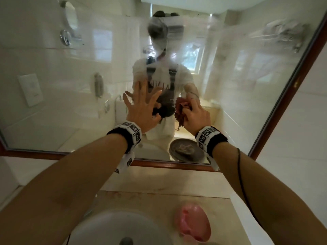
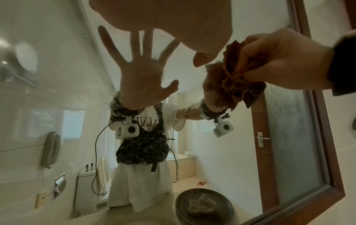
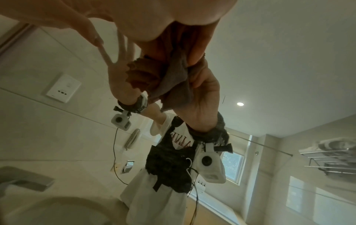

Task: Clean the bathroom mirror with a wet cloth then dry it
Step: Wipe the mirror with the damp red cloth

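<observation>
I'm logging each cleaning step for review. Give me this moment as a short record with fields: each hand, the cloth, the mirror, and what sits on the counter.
left hand: fingers spread, palm flat on the glass
right hand: grips the crumpled reddish-brown cloth at the glass
wood-framed bathroom mirror: hazy smears across its upper part
counter: white round sink, pink soap dish

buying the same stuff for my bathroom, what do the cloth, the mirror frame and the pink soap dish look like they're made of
Cloth: soft woven fabric, reddish brown, bunched in folds with a frayed edge.
Mirror frame: looks like wood, reddish brown with a slight sheen; possibly a veneer.
Soap dish: probably plastic, pink, smooth and glossy; blurred, so uncertain.
</observation>
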A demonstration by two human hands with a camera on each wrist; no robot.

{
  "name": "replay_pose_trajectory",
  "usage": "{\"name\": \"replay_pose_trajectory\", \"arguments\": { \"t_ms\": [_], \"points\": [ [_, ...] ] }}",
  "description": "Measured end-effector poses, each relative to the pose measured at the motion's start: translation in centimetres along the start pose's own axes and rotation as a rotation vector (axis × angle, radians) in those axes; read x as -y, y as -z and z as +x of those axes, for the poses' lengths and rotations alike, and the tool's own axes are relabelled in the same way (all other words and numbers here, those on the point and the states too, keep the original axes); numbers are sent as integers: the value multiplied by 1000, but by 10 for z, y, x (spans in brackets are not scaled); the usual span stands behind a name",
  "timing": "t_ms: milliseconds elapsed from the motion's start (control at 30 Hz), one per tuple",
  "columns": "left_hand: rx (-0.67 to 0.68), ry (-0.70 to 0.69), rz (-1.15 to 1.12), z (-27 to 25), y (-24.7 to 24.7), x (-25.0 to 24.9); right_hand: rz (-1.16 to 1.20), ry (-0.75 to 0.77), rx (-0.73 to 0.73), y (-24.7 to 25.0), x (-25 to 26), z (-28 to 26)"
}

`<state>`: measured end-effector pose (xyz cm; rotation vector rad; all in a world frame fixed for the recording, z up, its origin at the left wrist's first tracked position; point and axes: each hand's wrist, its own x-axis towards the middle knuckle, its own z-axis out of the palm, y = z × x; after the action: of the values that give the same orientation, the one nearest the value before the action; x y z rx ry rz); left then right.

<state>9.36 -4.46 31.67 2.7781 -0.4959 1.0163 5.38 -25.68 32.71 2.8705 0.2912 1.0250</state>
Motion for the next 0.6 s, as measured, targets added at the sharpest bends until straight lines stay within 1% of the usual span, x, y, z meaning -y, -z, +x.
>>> {"name": "replay_pose_trajectory", "arguments": {
  "t_ms": [100, 167, 200, 267, 333, 400, 500, 533, 600],
  "points": [
    [4, -11, 27, 4, -3, -24, -22, -53, 7, 0, -41, -10],
    [6, -16, 30, 6, -5, -41, -1, -93, -33, 2, -68, -22],
    [4, -18, 35, 6, -6, -49, 4, -127, -49, 2, -82, -29],
    [10, -23, 53, 8, -7, -62, 10, -227, -32, 1, -106, -42],
    [14, -27, 64, 9, -9, -72, 44, -322, -28, 1, -121, -50],
    [3, -31, 51, 10, -9, -80, 75, -355, -46, -1, -126, -54],
    [-27, -42, 39, 13, -10, -88, 176, -321, -103, -3, -122, -55],
    [-28, -42, 40, 15, -11, -90, 176, -265, -133, -3, -118, -54],
    [-28, -35, 43, 19, -11, -94, 105, -98, -202, -4, -109, -50]
  ]
}}
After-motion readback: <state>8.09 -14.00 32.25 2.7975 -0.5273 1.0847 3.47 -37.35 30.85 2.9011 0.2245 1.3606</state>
